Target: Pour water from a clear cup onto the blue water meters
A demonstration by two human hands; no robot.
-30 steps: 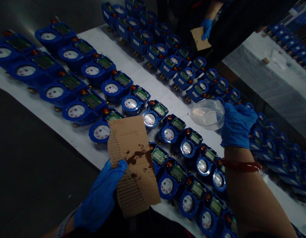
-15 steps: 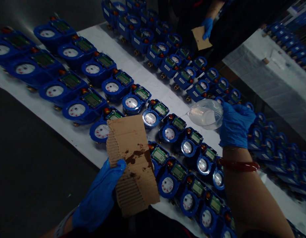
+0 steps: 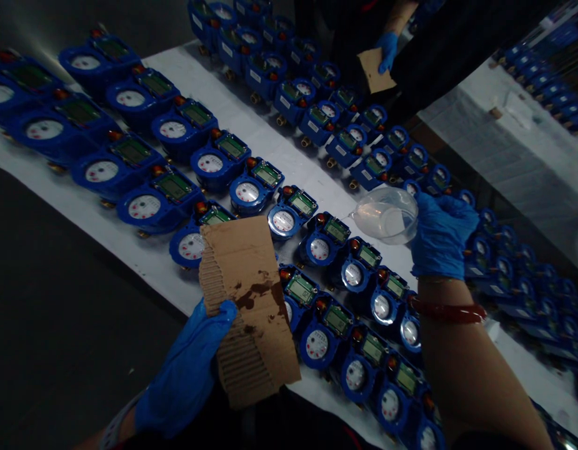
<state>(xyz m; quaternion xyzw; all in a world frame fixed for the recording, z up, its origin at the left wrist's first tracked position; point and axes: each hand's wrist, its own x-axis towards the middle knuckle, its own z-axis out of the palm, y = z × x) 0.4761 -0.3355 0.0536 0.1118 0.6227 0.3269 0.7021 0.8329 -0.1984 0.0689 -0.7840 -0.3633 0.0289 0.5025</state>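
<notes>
My left hand [image 3: 190, 362], in a blue glove, is closed on the left edge of a torn piece of corrugated cardboard [image 3: 251, 256] with dark wet stains. My right hand [image 3: 443, 231], gloved too, grips a clear plastic cup [image 3: 387, 212] tipped on its side, its mouth toward the glove. Some clear liquid seems to lie inside, and a thin thread shows at its left tip. Below the cup stand blue water meters, one of them [image 3: 321, 240] with a white dial and a green circuit board with a display. The cardboard hides parts of several meters.
Rows of blue meters [image 3: 171, 128] cover the white-topped table [image 3: 298, 164]. Across it, a co-worker's gloved hand [image 3: 388, 51] holds another cardboard piece [image 3: 375, 70]. A second white table [image 3: 485, 125] with more meters stands at the right. The floor [image 3: 59, 281] is dark at the left.
The view has shifted very slightly. Both hands keep their hold on the cardboard and the cup, and nothing else has visibly moved.
</notes>
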